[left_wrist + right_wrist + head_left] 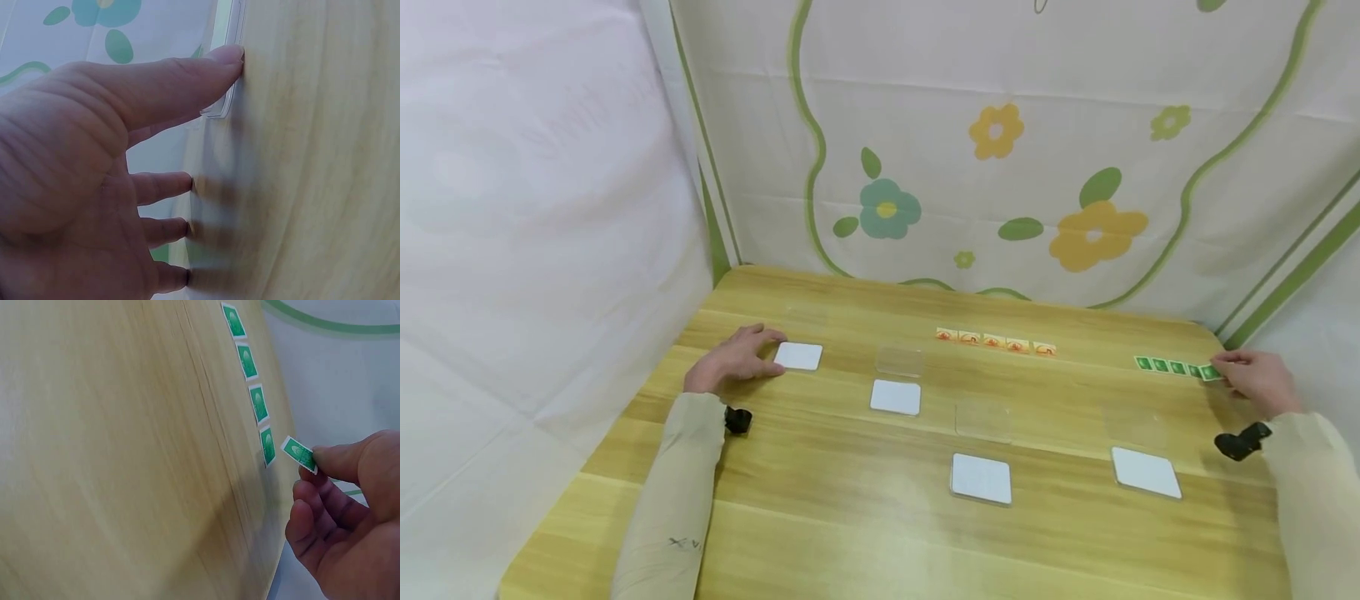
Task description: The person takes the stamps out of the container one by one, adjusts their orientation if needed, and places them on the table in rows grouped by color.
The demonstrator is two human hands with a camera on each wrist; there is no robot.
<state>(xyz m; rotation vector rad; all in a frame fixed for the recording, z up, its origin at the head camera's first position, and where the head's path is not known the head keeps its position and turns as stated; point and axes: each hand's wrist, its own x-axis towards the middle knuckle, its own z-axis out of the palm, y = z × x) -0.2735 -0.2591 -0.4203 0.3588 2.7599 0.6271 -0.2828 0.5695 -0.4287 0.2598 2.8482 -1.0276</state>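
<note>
At the far left of the table my left hand [741, 354] grips a thin white rectangular stack [799, 357], thumb on its near edge and index finger at the far one. In the left wrist view the thumb lies against the layered edge of the stack [237, 22], while the other fingertips touch the wood. On the far right my right hand [1258, 382] pinches a small green stamp [299, 454] between thumb and index finger, its other fingers curled below. That stamp is tilted, just off the end of a row of green stamps [257, 404] lying on the table.
Similar white stacks [896, 397] lie across the wooden table [820, 517], each with a clear plastic piece [983, 422] behind it. A row of orange stamps [994, 342] runs along the back middle. White flowered fabric [940, 183] walls in the back and sides.
</note>
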